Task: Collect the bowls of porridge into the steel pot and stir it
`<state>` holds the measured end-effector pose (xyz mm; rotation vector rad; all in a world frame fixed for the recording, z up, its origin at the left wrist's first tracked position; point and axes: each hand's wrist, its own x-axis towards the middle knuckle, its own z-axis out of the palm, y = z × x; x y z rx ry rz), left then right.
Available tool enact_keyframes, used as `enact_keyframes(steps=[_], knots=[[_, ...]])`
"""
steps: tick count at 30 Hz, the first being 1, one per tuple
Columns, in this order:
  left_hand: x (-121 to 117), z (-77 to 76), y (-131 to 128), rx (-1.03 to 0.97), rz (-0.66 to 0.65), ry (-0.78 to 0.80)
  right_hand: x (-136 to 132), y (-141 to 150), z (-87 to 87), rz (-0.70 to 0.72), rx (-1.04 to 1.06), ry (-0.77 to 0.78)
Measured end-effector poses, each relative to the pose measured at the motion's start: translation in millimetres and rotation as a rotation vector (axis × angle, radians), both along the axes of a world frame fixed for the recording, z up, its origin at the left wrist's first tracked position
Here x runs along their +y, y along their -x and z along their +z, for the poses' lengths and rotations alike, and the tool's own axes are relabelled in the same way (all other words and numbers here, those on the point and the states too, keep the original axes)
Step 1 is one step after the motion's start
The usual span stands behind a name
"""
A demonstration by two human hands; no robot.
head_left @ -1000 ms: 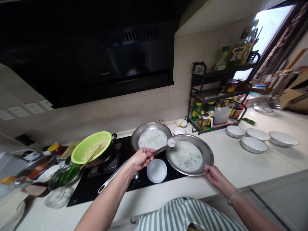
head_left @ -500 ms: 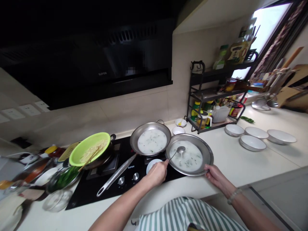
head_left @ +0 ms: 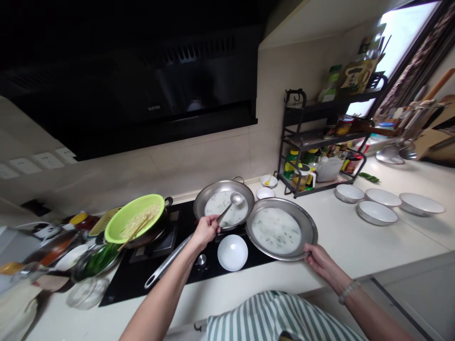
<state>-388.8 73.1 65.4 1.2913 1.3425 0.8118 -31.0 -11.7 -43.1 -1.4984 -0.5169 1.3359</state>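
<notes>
My left hand (head_left: 205, 232) grips the handle of a metal spoon (head_left: 236, 199), whose bowl is over the milky white liquid with green bits in the frying pan (head_left: 200, 201). That pan sits on the hob, its long handle pointing toward the front left. With my right hand (head_left: 317, 258) I pinch the rim of a wide metal basin (head_left: 308, 226) of similar white liquid with green pieces. The basin stands right beside the pan, at the hob's right edge. In front of the two vessels lies a white bowl (head_left: 232, 253) with nothing visible inside.
A green colander (head_left: 114, 226) of pale strips with chopsticks rests on a dark pot at left. Leafy greens (head_left: 99, 260) and jars crowd the left counter. A black spice rack (head_left: 302, 137) stands behind; several white bowls (head_left: 377, 212) are at right. The range hood (head_left: 142, 94) hangs overhead.
My left hand has carried the spoon leftward from over the basin to over the pan. The white bowl is now uncovered. My right hand stays on the basin's rim.
</notes>
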Motion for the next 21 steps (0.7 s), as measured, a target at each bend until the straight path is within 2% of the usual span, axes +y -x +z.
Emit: enact_keyframes(steps=[4, 7, 14, 21], knots=[[20, -4.8, 18, 0.343, 0.067, -0.076, 0, 1, 3.3, -0.054, 0.027, 0.044], [30, -9.5, 18, 0.414, 0.088, -0.058, -1, 2, 5.7, -0.067, 0.040, 0.057], [35, -11.7, 5, 0.235, 0.094, 0.131, -1, 3, 5.7, -0.081, 0.057, 0.053], [31, -1.8, 22, -0.063, 0.087, 0.263, -1, 3, 4.2, -0.087, 0.061, 0.038]])
